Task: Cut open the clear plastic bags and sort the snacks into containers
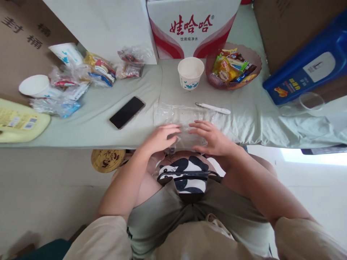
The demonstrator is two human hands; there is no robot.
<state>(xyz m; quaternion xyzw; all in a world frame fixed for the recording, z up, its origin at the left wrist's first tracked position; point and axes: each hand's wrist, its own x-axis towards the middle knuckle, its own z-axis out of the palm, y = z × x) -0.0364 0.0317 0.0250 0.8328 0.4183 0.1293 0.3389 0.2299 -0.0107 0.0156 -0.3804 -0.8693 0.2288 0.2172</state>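
A clear, crinkled plastic sheet or bag (187, 117) lies near the table's front edge; I cannot tell which it is. Over its left side is my left hand (162, 137), palm turned inward and fingers apart. My right hand (210, 139) faces it from the other side with its fingers spread. Nothing solid shows between the two hands, and whether the fingertips touch the plastic is unclear. Just beyond my right hand rests a slim white tool (215, 108) with a dark tip. Farther back stands a white paper cup (190, 74) with a blue print.
A black phone (127, 112) lies to the left. Wrapped snacks (101, 68) and tipped paper cups (35, 86) crowd the back left. At the back right are a bowl (210, 77) of wrapped snacks, a blue bottle (300, 68) and a clear cup (311, 102). Boxes (189, 29) line the back.
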